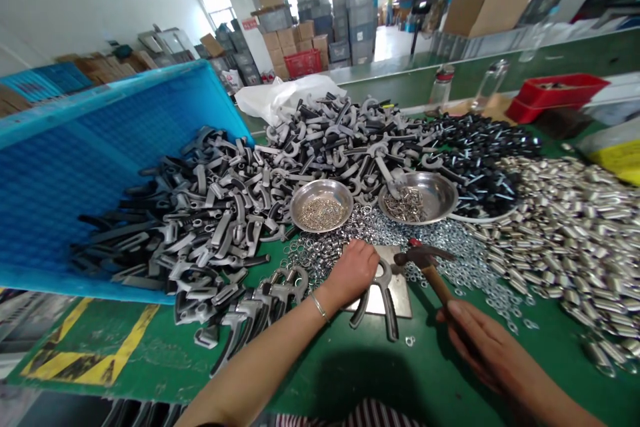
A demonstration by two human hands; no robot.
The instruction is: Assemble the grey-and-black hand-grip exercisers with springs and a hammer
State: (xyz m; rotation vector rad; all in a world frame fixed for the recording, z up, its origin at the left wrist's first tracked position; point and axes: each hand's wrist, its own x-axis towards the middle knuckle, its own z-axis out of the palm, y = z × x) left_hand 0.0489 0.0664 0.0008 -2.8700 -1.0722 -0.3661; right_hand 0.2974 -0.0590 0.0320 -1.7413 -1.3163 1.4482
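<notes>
My left hand [353,271] is closed on the top of a grey two-legged metal part [384,297] that lies on a small steel plate [400,293] on the green table. My right hand [480,340] grips the wooden handle of a hammer [425,259], whose head hangs just right of the part, over the plate. A thin bracelet is on my left wrist. Small metal rings [450,240] are scattered around the plate.
A tipped blue crate [75,147] spills grey and black handles [210,207] at left. Two steel bowls [321,205] [420,197] of small parts stand behind the plate. Silver cylinders [575,227] are heaped at right, black parts [475,147] behind. A red tray [560,93] sits far right.
</notes>
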